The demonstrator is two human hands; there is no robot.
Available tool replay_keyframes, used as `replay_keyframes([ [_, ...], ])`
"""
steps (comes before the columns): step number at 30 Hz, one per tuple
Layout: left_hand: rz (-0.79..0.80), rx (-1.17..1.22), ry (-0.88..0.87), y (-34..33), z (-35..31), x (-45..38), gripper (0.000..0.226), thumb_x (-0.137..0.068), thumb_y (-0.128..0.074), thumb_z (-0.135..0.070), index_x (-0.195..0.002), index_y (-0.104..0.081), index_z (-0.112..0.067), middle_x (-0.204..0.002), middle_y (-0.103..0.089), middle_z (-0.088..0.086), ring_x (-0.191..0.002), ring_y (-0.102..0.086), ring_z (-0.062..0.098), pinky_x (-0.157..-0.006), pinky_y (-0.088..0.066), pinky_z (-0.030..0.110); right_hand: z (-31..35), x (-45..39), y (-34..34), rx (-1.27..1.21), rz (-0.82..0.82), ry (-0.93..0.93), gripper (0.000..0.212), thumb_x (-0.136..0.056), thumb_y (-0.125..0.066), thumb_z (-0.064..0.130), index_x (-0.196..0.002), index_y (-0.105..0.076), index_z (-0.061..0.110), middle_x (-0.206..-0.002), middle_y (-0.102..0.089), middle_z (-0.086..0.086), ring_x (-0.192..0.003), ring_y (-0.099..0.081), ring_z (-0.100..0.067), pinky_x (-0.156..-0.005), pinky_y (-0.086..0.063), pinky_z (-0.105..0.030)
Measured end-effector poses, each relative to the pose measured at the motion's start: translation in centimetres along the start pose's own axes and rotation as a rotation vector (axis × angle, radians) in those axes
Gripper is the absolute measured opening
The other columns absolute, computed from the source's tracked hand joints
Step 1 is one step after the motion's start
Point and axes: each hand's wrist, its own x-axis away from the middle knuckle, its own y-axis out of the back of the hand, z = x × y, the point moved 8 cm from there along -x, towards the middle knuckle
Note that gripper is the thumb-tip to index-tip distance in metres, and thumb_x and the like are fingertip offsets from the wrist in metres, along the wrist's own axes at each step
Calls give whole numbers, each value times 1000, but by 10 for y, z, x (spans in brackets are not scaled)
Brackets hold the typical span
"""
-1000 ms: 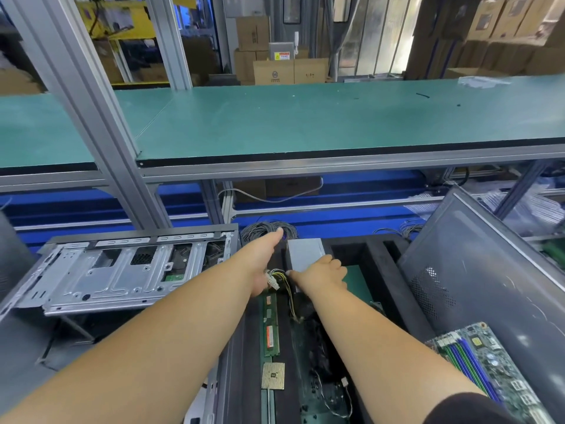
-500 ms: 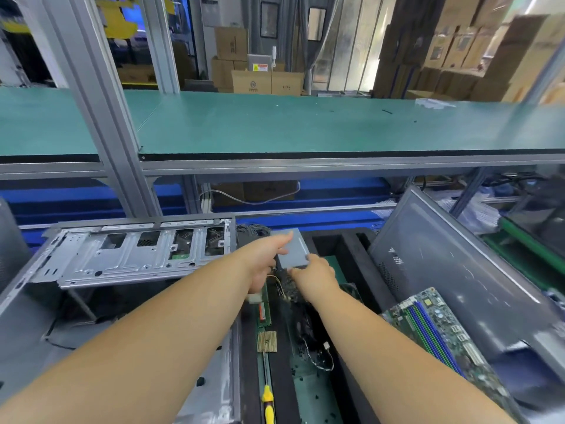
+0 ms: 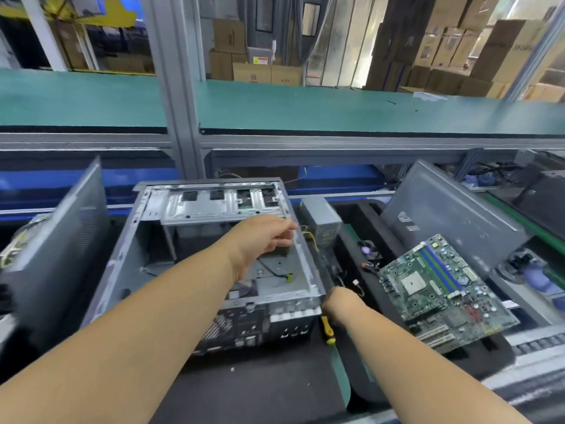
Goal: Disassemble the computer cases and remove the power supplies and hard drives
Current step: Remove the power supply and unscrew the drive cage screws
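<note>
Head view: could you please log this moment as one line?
left hand: over open case, grip unclear | right hand: at case corner, mostly hidden | PSU: outside case | motherboard: right

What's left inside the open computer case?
Inside the computer case: a bare metal floor, a black cable with a yellow-tipped plug, and the drive cage. The left hand and forearm cover part of the floor.

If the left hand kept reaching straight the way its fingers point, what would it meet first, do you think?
Probably the computer case's right side wall, then the grey power supply just beyond; the left hand seems close already, though depth is unclear.
</note>
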Motion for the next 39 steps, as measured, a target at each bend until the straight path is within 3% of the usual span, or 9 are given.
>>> replay_keyframes([
  [4, -109, -201, -54, 43, 22, 45, 15, -97, -58, -30, -99, -73, -29, -105, -71, -9, -101, -66, 7, -98, -49, 33, -4, 16, -15, 79, -81, -45, 30, -90, -57, 17, -115, -65, 4, -118, -68, -14, -109, -65, -28, -84, -52, -27],
  [12, -142, -428, -39, 79, 60, 90, 14, -95, -60, -31, -106, -69, -33, -109, -64, -14, -99, -59, 4, -77, -48, 25, -4, 50, 1, -162, -221, -61, 30, -95, -53, 17, -121, -65, 5, -122, -65, -18, -114, -60, -33, -85, -45, -30],
  [19, -25, -562, 55, 70, 76, 103, 35, -96, -56, -35, -130, -59, -27, -131, -59, -8, -116, -55, 14, -102, -41, 31, 20, 89, 57, -489, -348, 62, 22, -98, -48, 13, -118, -57, 11, -105, -55, -11, -92, -51, -23, -90, -47, -39],
  [22, -90, -674, 14, 66, 74, 105, 24, -96, -51, -48, -108, -68, -36, -107, -58, -29, -97, -48, -1, -104, -28, 30, 47, 105, 70, -631, -317, 151, 19, -99, -53, 31, -101, -55, 12, -98, -58, -12, -80, -53, -24, -84, -47, -42],
  [26, -205, -609, -35, 70, 76, 109, 26, -92, -53, -57, -90, -72, -40, -87, -55, -35, -86, -31, 0, -93, -21, 31, 76, 113, 74, -370, -273, 201, 23, -88, -69, 29, -79, -57, 11, -75, -57, -8, -74, -52, -26, -69, -41, -34],
  [31, -280, -623, -83, 99, 79, 118, 33, -90, -57, -59, -73, -74, -36, -65, -61, -25, -97, -46, 11, -100, -26, 37, 88, 116, 71, -67, -228, 145, 22, -76, -67, 15, -65, -48, 11, -63, -50, -6, -59, -47, -24, -52, -35, -24],
  [34, -259, -533, -25, 129, 89, 122, 20, -85, -66, -57, -72, -72, -43, -92, -69, -18, -119, -48, 26, -109, -34, 44, 100, 117, 63, 25, -160, 170, 18, -73, -71, 18, -65, -57, 11, -59, -53, -4, -53, -49, -20, -48, -35, -23],
  [37, -152, -521, -30, 141, 90, 127, 35, -82, -71, -54, -62, -71, -26, -73, -68, -6, -103, -58, 25, -102, -42, 46, 110, 114, 74, 69, -282, 292, 15, -84, -57, 12, -70, -56, 11, -70, -59, -5, -71, -58, -28, -57, -40, -28],
  [39, -103, -512, -36, 145, 88, 131, 51, -79, -72, -58, -55, -57, -15, -79, -58, 6, -87, -54, 24, -86, -46, 40, 120, 108, 84, 153, -407, 404, 14, -88, -46, 4, -83, -56, 13, -90, -65, -10, -88, -64, -32, -65, -45, -32],
])
